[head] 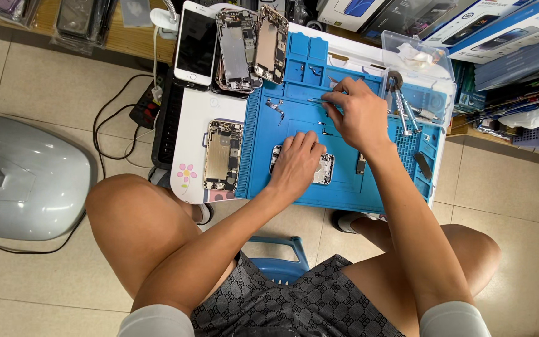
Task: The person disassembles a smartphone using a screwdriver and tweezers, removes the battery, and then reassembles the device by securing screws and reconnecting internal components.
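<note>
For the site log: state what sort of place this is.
Likely a small phone repair stall. A blue repair mat covers a low table, opened phones lie beside it, and the right hand holds tweezers while the left hand steadies a phone.

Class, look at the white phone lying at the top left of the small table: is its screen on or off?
Off. The white phone lies face up beside two opened phone bodies, and its glass is uniformly dark, with no lit picture.

- Your repair mat (294, 125) is bright blue.
- The small table (198, 118) under it is white, with a pink flower sticker (186, 173).
- Your shorts (294, 299) carry a grey-and-black woven pattern.
- The phone (196, 43) has a white front and black screen.
- Your stool (280, 254) is blue.
</note>
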